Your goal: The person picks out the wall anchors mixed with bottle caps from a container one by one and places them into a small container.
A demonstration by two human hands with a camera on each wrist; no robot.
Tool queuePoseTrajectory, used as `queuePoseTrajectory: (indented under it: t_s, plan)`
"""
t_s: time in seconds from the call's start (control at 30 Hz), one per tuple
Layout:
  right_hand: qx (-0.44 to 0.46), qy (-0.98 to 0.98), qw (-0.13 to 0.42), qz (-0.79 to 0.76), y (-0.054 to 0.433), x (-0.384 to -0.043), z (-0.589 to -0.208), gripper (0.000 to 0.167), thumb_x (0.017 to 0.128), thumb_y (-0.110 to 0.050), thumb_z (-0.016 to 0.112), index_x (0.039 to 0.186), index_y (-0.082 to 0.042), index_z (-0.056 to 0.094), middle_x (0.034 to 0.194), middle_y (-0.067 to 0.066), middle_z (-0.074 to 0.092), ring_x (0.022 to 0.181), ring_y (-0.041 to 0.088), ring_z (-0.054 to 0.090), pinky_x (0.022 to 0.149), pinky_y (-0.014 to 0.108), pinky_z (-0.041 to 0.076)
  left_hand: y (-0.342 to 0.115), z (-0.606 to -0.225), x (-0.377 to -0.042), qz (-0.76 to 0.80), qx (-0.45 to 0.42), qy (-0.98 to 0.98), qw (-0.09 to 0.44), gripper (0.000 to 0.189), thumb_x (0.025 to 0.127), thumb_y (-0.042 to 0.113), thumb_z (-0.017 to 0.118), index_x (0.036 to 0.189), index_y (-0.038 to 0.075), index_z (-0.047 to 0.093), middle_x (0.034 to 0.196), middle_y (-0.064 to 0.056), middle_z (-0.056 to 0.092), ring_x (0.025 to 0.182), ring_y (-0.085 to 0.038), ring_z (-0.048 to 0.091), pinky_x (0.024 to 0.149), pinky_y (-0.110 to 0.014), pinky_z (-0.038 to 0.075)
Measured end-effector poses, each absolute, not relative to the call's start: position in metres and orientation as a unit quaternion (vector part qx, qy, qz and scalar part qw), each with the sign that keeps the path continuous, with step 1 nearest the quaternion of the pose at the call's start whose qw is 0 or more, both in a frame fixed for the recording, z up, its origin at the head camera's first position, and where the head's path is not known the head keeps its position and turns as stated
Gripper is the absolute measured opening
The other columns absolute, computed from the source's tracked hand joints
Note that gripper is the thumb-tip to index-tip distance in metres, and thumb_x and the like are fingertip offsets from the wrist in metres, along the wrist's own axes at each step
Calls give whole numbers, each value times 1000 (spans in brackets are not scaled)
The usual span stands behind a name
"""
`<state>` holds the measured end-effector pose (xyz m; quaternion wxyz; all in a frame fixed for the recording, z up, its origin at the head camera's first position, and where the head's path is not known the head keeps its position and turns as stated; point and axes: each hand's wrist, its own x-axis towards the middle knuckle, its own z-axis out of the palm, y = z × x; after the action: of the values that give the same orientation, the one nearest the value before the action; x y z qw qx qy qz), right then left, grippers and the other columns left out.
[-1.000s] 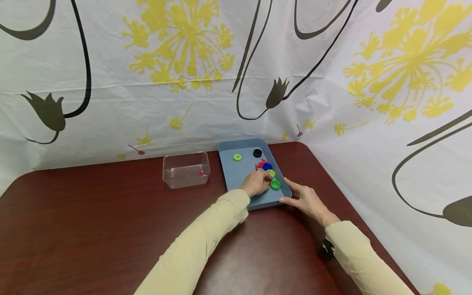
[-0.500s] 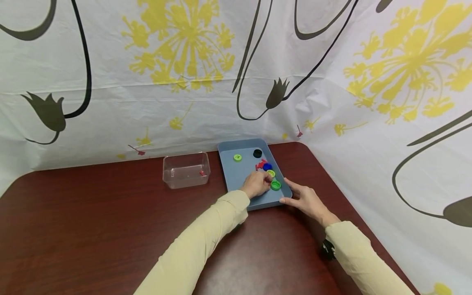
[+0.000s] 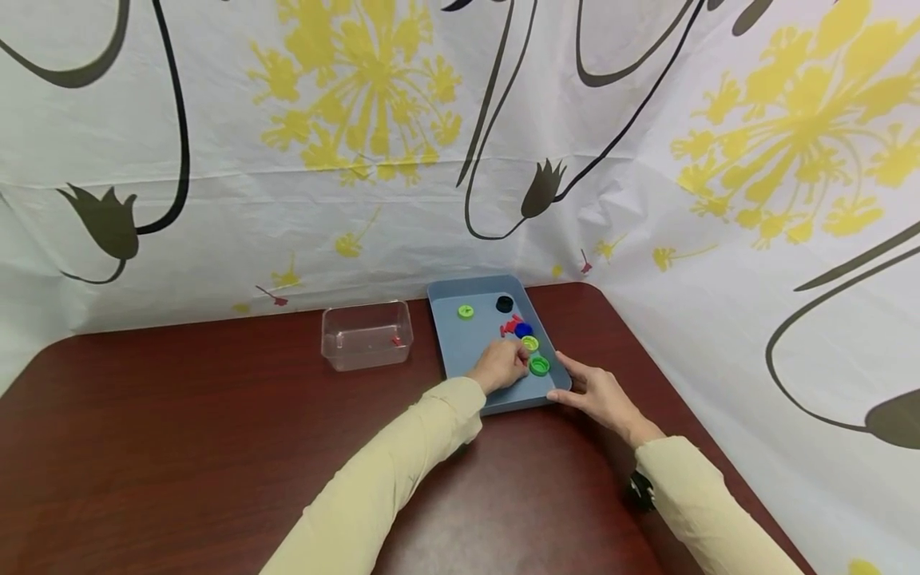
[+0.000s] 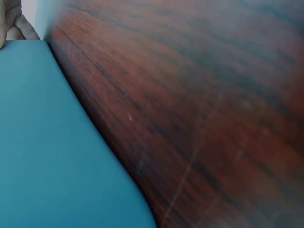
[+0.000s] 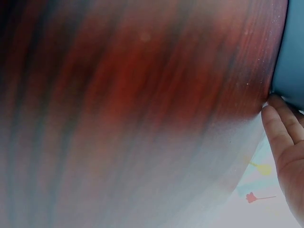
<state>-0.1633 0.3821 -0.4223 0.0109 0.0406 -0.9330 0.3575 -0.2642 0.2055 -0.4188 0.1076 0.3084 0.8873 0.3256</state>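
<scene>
My left hand reaches into the blue-grey tray, its fingers curled low over the tray floor. A small red piece shows at its fingertips, beside a green bottle cap. A yellow-green cap, a blue cap and several red pieces lie just beyond. My right hand holds the tray's near right corner, thumb on the front side and fingers along the right side. In the right wrist view its fingers lie against the tray wall.
A clear plastic box stands left of the tray with a red piece inside. Farther back in the tray lie a black cap and a light green cap. A patterned cloth hangs behind the brown table.
The head view has shifted slightly, so everything sits a little lower. Both hands stay nearly where they were, the left in the tray and the right at its corner.
</scene>
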Motion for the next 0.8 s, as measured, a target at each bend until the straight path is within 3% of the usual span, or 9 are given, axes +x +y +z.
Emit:
queuePoseTrajectory:
  t_s: [0.5, 0.8]
  plan:
    - [40, -934, 15, 355, 382, -164, -424, 83, 80, -36, 73, 145, -4, 33, 144, 25, 38, 120, 40, 52, 89, 42, 47, 190, -415, -257, 368, 301, 873, 113, 17, 88, 15, 66, 102, 5, 66, 87, -3, 67, 73, -8, 56, 70, -18, 45]
    - [45, -936, 17, 349, 384, -164, -423, 82, 81, -35, 72, 145, -2, 33, 143, 27, 38, 119, 41, 52, 88, 43, 47, 177, -403, -249, 395, 302, 861, 111, 21, 90, 17, 64, 109, 7, 66, 86, -2, 65, 68, -7, 52, 62, -18, 42]
